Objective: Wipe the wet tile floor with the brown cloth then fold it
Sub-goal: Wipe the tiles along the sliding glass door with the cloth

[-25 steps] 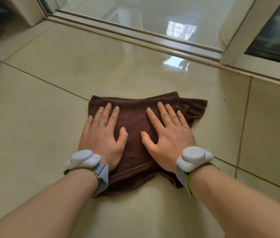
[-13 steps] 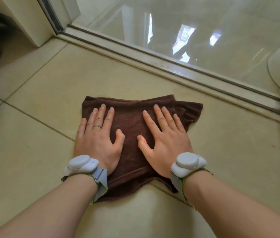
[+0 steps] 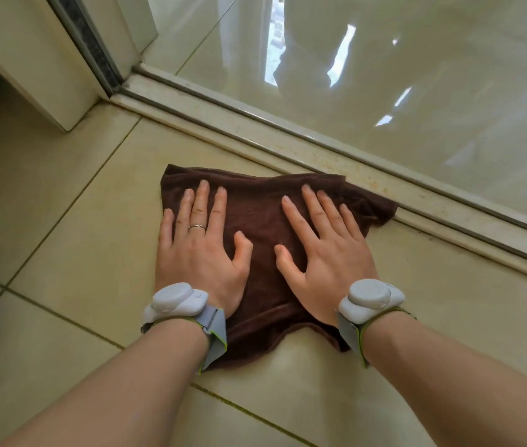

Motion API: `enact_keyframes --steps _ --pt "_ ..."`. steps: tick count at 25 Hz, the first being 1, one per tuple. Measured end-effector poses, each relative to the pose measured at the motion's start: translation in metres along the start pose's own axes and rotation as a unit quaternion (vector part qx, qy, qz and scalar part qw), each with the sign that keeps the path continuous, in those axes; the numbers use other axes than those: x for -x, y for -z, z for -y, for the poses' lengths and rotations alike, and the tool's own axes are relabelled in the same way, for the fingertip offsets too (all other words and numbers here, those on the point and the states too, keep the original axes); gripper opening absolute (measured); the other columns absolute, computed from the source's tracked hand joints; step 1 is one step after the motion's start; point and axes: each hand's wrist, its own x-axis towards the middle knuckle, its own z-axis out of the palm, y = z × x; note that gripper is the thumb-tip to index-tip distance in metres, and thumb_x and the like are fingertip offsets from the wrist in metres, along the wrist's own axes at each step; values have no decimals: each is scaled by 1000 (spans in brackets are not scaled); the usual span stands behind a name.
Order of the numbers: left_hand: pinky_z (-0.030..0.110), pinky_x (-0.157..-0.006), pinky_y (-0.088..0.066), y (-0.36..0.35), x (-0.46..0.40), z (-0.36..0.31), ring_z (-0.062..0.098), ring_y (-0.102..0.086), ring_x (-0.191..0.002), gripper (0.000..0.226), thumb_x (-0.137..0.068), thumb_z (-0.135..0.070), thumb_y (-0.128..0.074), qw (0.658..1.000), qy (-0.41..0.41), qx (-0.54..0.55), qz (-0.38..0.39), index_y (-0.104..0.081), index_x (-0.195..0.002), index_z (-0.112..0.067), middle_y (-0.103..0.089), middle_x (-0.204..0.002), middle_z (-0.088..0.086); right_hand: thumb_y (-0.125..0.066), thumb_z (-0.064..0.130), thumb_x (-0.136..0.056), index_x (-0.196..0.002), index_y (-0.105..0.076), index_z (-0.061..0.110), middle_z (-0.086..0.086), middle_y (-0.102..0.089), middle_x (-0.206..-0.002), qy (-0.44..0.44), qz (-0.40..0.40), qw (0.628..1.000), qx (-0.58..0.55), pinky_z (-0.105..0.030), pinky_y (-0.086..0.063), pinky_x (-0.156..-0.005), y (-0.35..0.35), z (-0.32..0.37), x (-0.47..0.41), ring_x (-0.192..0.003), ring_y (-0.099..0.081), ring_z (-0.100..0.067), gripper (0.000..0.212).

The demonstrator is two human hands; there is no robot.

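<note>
While the brown cloth (image 3: 265, 253) lay spread on the tile floor (image 3: 71, 240), its far corner touching the door-track edge, my left hand (image 3: 202, 250) and right hand (image 3: 326, 253) pressed flat, fingers splayed, gripping nothing; I judged that corner might snag and bunch.

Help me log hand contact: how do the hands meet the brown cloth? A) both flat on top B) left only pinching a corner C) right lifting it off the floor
A: the left hand and right hand press palms-down, fingers spread, on the brown cloth.
</note>
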Motion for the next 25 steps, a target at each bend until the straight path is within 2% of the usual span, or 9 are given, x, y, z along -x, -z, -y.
enact_keyframes --steps 7,14,21,25 --pt "44 -127 -12 -1 -2 -1 21 -20 -155 69 -94 -46 -32 1000 -5 1 -8 -32 -159 -22 -25 -167 3 -30 60 -100 -164 -21 35 2 -14 -173 -1 2 1000 -2 -44 -8 -130 1 0 1 -160 -10 -17 69" --pt "45 -126 -14 -1 -5 1 20 -21 -155 68 -94 -47 -31 1000 10 0 -16 -34 -158 -23 -26 -167 2 -30 58 -100 -164 -21 34 3 -13 -173 16 3 1000 -13 -42 -3 -130 0 2 -6 -160 -8 -16 69" --pt "42 -127 -9 -1 -3 -3 17 -17 -155 74 -92 -51 -16 1000 21 -10 -1 -28 -160 -24 -22 -168 0 -23 60 -99 -165 -16 35 3 -9 -174 23 17 1000 -1 -41 1 -130 0 2 -11 -160 -4 -16 70" --pt "42 -127 -10 2 40 -11 18 -16 -156 76 -91 -52 -14 999 36 -15 5 -25 -161 -23 -20 -168 0 -20 62 -100 -165 -8 37 4 0 -174 21 37 999 -2 -40 5 -130 2 4 20 -160 4 -15 70"
